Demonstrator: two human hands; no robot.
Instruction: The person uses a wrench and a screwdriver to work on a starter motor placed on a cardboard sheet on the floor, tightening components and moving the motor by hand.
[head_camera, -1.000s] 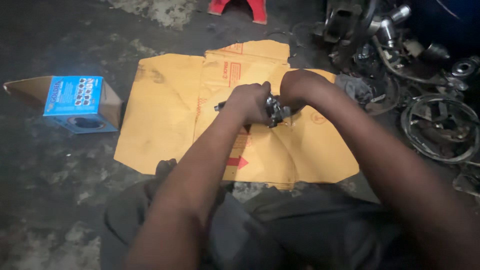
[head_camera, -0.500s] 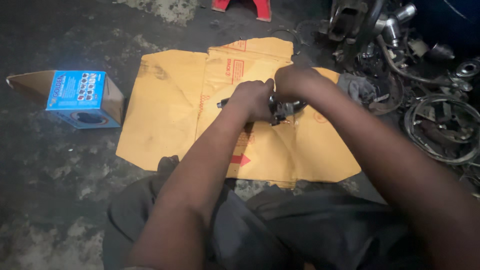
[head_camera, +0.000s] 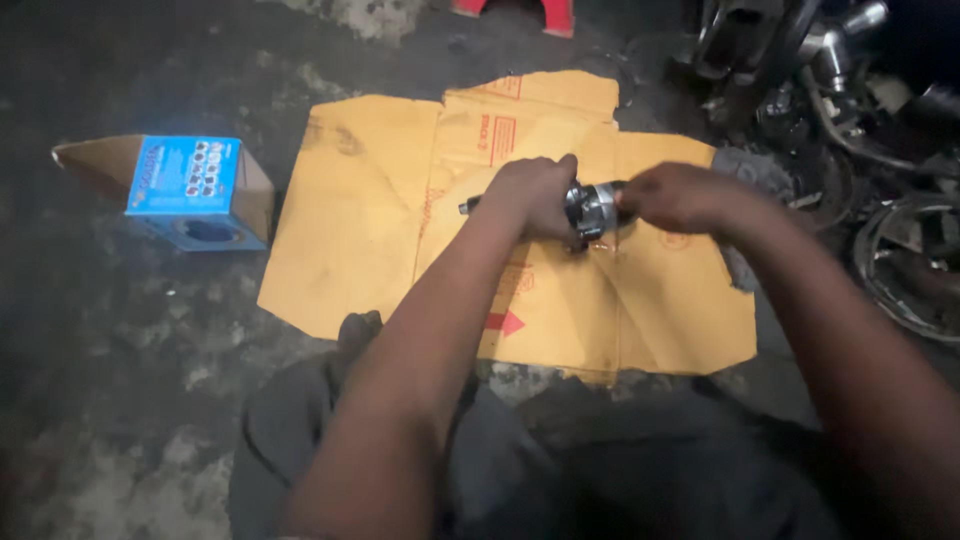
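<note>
My left hand (head_camera: 530, 195) grips a dark metal shaft part (head_camera: 592, 208) with a shiny silver collar, held just above a flattened yellow cardboard sheet (head_camera: 380, 230). A thin dark end of the shaft sticks out to the left of my fist. My right hand (head_camera: 672, 196) closes on the part's right end, next to the silver collar. Both hands meet over the middle of the cardboard. The part's middle is hidden by my fingers.
An open blue and brown carton (head_camera: 190, 190) lies on the dark concrete floor at the left. A heap of metal engine parts and rings (head_camera: 860, 110) fills the right side. A red object (head_camera: 520, 10) sits at the top edge. My knees are at the bottom.
My right hand has slid right along the part, baring the silver collar. The two hands were bunched together before and are now spread apart.
</note>
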